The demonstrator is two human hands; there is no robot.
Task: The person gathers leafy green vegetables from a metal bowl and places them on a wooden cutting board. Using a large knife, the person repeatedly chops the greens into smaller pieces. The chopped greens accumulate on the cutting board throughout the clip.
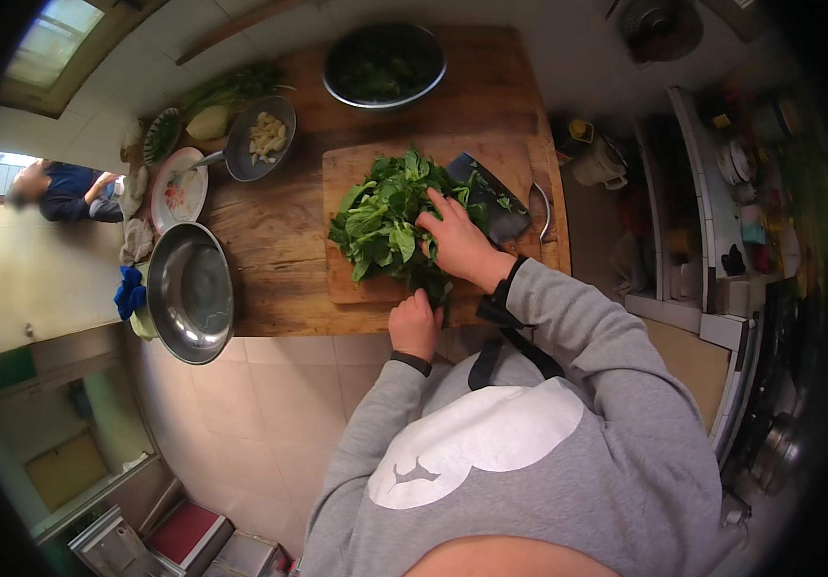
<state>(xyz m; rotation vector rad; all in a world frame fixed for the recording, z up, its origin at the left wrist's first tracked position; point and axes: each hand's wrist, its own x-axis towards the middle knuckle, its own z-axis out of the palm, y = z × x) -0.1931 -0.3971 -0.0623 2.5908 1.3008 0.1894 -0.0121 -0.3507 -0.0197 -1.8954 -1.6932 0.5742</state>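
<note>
A heap of leafy greens (383, 220) covers much of a wooden cutting board (349, 290). My right hand (461, 241) rests on the heap's right side with fingers spread, pressing against the leaves. At the board's front edge, my left hand (415, 326) is curled around some leaves at the near end of the heap. Right of the greens, a broad dark cleaver blade (504, 216) lies flat on the board, with leaf scraps on it. Its handle cannot be made out. A curved metal handle (545, 210) shows at the board's right edge.
On the wooden table (277, 238) stand a large bowl of greens (385, 65), a pan of peeled garlic cloves (267, 137), a floral plate (181, 189) and an empty metal basin (191, 292) overhanging the left edge. Another person (71, 191) is beyond, at far left.
</note>
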